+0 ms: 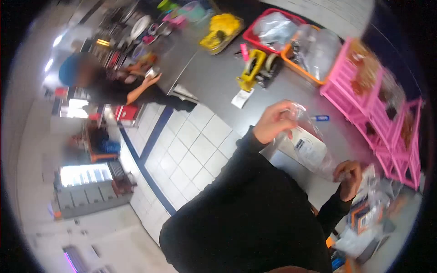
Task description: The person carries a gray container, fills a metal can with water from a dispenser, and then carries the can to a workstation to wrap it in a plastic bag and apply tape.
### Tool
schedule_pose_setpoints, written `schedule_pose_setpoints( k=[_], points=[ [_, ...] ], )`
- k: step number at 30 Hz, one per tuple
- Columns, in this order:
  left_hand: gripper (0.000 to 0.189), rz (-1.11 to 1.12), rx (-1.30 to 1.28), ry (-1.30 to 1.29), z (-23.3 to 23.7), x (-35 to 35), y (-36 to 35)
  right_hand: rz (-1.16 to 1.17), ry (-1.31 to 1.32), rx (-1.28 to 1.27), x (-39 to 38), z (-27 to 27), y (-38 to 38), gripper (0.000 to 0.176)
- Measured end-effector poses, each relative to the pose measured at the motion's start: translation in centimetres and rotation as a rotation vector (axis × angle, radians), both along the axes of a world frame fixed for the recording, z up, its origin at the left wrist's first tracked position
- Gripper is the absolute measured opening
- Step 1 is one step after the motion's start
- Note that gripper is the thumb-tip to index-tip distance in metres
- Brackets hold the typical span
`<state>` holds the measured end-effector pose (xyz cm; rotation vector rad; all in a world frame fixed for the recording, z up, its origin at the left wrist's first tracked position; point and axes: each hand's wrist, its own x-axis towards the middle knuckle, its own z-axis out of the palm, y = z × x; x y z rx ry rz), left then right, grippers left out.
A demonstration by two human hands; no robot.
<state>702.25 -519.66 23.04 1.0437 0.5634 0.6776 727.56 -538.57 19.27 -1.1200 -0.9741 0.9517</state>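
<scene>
A clear plastic bag point(318, 159) with a white, labelled box point(302, 144) inside is stretched between my two hands above the metal table point(214, 84). My left hand point(276, 122) grips the bag's upper end, thumb and fingers pressed together on the film. At the lower right, my right hand point(349, 178) is closed round the bunched other end. A blue marker point(321, 118) lies on the table just beyond the bag. Farther off are a yellow tape dispenser point(250, 70) and a small white paper point(241, 98).
Pink stacked racks point(364, 107) stand at the right. Red point(248, 36) and orange point(291, 63) baskets and a tray of yellow items point(222, 32) line the back. Another person point(132, 91) works at the left. Wrapped packages point(364, 218) lie at the lower right.
</scene>
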Motion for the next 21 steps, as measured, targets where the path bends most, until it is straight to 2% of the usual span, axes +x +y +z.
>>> schedule_pose_setpoints(
  k=[1,2,4,5,6,8,9,11,12,14,15,17,20,21],
  points=[
    [0.040,-0.008,-0.010,-0.007,0.5,-0.6,0.1,0.179,-0.140,-0.147,-0.1,0.9,1.2,0.022],
    [0.039,-0.026,-0.020,-0.017,0.6,-1.0,0.4,0.209,-0.151,-0.142,-0.5,2.0,2.7,0.022],
    [0.038,-0.059,-0.018,-0.039,0.1,-1.9,1.4,0.431,-0.537,-0.248,-2.2,3.7,5.4,0.023],
    [0.037,-0.120,-0.025,-0.053,-0.1,-2.3,1.8,0.432,-0.852,-0.281,-2.5,3.4,6.0,0.022],
    [0.037,-0.108,-0.018,-0.057,-0.1,-2.7,2.2,0.440,-0.860,-0.272,-3.3,3.3,6.5,0.022],
    [0.036,-0.225,0.028,-0.013,0.0,-3.3,2.9,0.422,-1.184,-0.353,-5.1,3.4,7.7,0.024],
    [0.036,-0.247,0.066,-0.050,-0.1,-3.5,3.2,0.430,-1.192,-0.343,-5.8,3.6,8.1,0.024],
    [0.036,-0.291,0.133,-0.034,0.0,-4.0,3.8,0.435,-1.483,-0.656,-7.2,4.1,8.4,0.026],
    [0.036,-0.349,0.195,-0.014,0.0,-4.2,4.0,0.441,-1.490,-0.649,-7.5,3.7,8.3,0.026],
    [0.036,-0.371,0.152,-0.026,-0.3,-4.6,4.4,0.438,-1.808,-0.699,-6.9,2.1,8.1,0.030],
    [0.035,-0.405,0.112,-0.037,-0.6,-4.8,4.7,0.440,-1.816,-0.694,-6.8,1.7,8.2,0.030],
    [0.034,-0.415,0.108,-0.081,-1.5,-5.1,4.8,0.649,-1.835,-0.779,-6.9,1.2,8.4,0.022],
    [0.032,-0.491,0.092,-0.121,-1.7,-6.4,6.1,0.571,-1.798,-0.720,-8.2,0.5,7.9,0.017],
    [0.031,-0.511,0.141,-0.092,-2.3,-6.5,6.5,0.564,-1.653,-0.797,-8.5,0.6,8.1,0.020]
  ],
)
